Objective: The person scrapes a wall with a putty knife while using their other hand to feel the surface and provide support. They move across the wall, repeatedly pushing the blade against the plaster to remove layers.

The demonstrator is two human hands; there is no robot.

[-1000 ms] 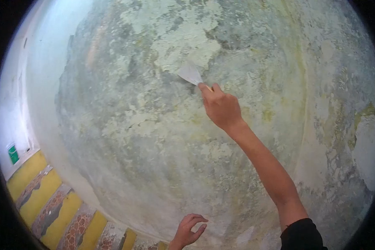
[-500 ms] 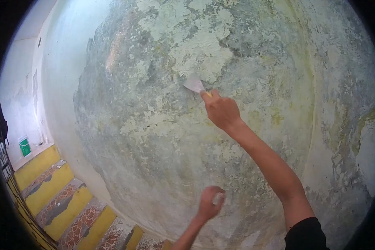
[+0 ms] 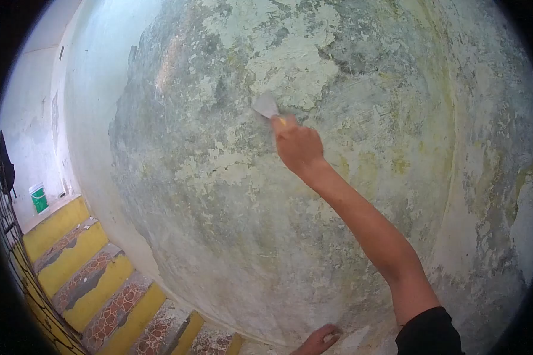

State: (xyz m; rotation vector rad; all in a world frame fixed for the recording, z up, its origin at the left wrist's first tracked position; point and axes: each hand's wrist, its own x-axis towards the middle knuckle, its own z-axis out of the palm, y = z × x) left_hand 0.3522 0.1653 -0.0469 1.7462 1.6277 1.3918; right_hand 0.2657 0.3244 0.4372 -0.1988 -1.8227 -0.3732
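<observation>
My right hand [image 3: 296, 145] is closed tight round the handle of a scraper [image 3: 265, 105]. Its pale blade sticks out of my fist toward eleven o'clock and lies flat against the flaking wall [image 3: 219, 225], just under a patch of loose cream paint. My left hand [image 3: 317, 342] sits low at six o'clock, close to the wall; I cannot tell whether it grips anything. Yellow-edged stairs [image 3: 89, 278] drop away at eight o'clock, with a green bucket [image 3: 38, 198] at nine.

Rough, flaking painted wall [image 3: 231, 195]
</observation>
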